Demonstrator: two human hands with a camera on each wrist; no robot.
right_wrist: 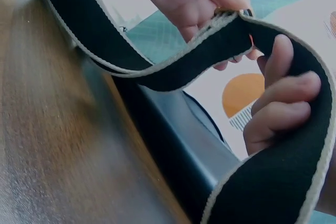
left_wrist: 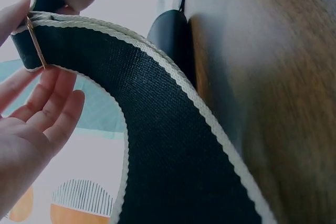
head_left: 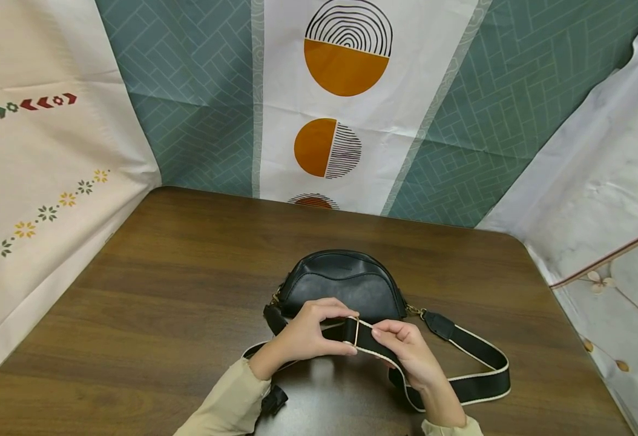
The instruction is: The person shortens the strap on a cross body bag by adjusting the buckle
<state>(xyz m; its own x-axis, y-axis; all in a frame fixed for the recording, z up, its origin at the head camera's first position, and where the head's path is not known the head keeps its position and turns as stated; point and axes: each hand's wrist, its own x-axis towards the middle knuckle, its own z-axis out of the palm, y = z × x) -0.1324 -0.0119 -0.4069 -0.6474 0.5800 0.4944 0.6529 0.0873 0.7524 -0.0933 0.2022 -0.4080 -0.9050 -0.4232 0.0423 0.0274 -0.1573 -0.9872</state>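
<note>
A black half-moon handbag [head_left: 335, 284] stands upright on the table, just beyond both hands. Its wide black strap [head_left: 479, 386] with cream edging loops out to the right and back to the hands. My left hand [head_left: 308, 332] pinches the strap at its gold slider buckle [head_left: 357, 332], thumb on one edge and fingers on the other. Close beside the buckle, my right hand [head_left: 410, 354] grips the strap between thumb and fingers. In the right wrist view, curled fingers [right_wrist: 283, 103] lie against the black webbing. Gold clasps [head_left: 414, 310] join strap and bag.
The brown wooden table [head_left: 161, 290] extends around the bag. A small black piece [head_left: 273, 399] lies by the left sleeve. Patterned cloth [head_left: 188, 91] hangs behind the table, with white cloths [head_left: 41, 181] along its sides.
</note>
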